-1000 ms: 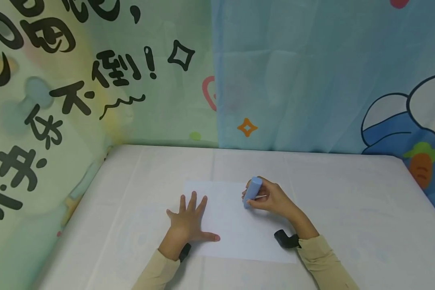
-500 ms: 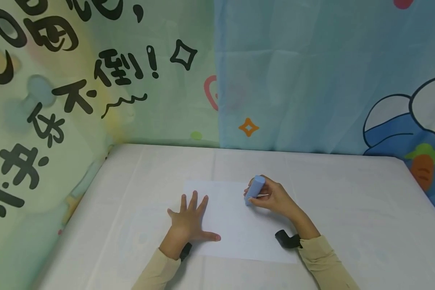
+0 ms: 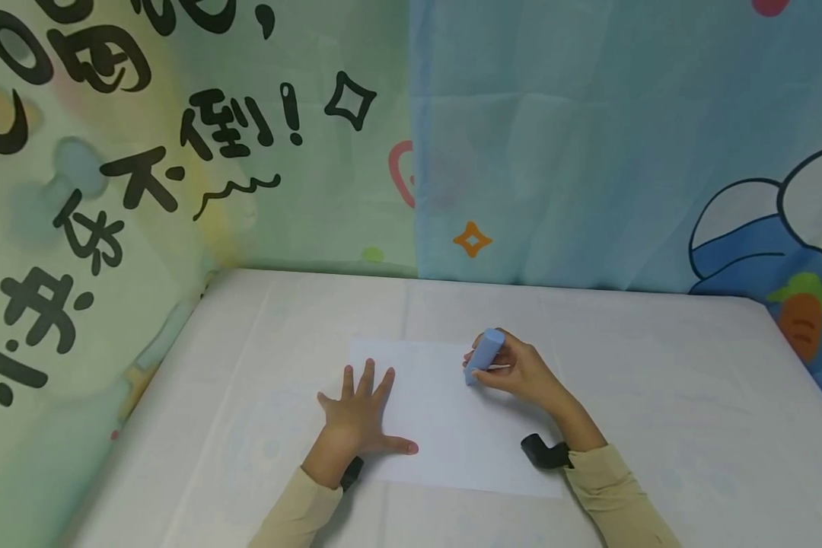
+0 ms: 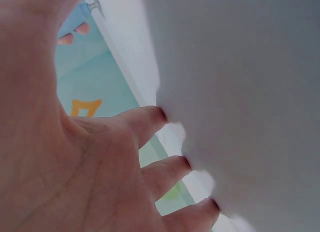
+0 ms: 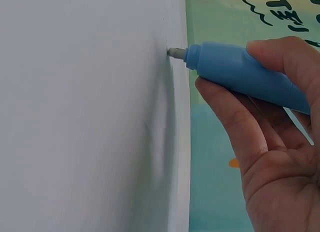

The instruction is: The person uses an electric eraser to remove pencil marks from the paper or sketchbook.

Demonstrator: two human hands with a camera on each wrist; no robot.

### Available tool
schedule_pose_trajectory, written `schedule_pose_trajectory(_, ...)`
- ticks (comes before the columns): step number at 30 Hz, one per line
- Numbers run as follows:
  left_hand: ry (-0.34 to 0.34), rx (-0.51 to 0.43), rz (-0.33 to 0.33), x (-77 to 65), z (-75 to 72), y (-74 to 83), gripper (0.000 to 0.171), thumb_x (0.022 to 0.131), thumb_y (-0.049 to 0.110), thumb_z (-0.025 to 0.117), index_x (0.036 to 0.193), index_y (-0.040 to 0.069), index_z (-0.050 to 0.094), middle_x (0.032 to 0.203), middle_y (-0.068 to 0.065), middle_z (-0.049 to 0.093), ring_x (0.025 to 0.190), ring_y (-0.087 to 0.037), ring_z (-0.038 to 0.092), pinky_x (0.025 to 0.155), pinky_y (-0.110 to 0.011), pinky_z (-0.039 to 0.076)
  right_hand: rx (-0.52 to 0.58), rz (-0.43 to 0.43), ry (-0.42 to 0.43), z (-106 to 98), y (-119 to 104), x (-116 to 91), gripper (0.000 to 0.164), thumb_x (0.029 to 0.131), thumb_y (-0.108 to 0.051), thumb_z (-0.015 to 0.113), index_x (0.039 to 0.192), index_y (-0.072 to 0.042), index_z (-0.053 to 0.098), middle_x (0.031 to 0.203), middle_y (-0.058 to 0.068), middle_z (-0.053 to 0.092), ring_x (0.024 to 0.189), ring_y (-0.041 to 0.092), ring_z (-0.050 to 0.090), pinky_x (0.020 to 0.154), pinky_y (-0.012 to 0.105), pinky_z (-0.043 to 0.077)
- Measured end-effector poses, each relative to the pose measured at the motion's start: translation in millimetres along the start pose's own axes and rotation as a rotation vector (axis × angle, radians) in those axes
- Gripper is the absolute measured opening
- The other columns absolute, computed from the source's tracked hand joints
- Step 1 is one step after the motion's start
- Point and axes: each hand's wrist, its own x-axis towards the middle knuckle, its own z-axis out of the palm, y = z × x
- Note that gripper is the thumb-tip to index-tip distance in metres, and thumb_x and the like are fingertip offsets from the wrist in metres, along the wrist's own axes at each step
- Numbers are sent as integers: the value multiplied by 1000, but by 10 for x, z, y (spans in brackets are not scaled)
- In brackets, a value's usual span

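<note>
My right hand (image 3: 520, 373) pinches a thick light-blue marker (image 3: 485, 356) between thumb and fingers, over the upper right part of a white sheet of paper (image 3: 445, 426). In the right wrist view the marker (image 5: 235, 67) points its narrow grey tip at the sheet, right at the surface, with a few tiny dark specks beside it. My left hand (image 3: 356, 418) lies flat with fingers spread across the left edge of the sheet. In the left wrist view the fingertips (image 4: 155, 114) press on the white surface.
The sheet lies on a table with a white cloth (image 3: 657, 396). Printed fabric walls (image 3: 589, 152) stand behind the table and along its left side. Each wrist wears a black camera mount (image 3: 544, 453).
The marker has shifted slightly up and to the right, leaning a little more to the right. My left hand stays in place on the paper, while the whole head view drifts slightly.
</note>
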Motion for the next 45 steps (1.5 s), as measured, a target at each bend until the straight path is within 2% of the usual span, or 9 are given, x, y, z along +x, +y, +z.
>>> schedule_pose_trajectory(23,-2,7,-1,-4,4,5,114,63,74,75,154,21,30,161,-12,22,146,-43,19,95,-76,32,12,15,38,-24,41,58,36,78,16,70,108,10,52,101,33,66,89,4,69,74,22,55)
schedule_pose_trajectory(45,-3,0,-11,-13,-1,11,114,63,74,75,154,22,30,161,-12,21,146,-43,19,96,-75,31,14,25,41,-28,15,107,35,80,14,70,109,11,51,103,33,65,93,8,69,78,21,54)
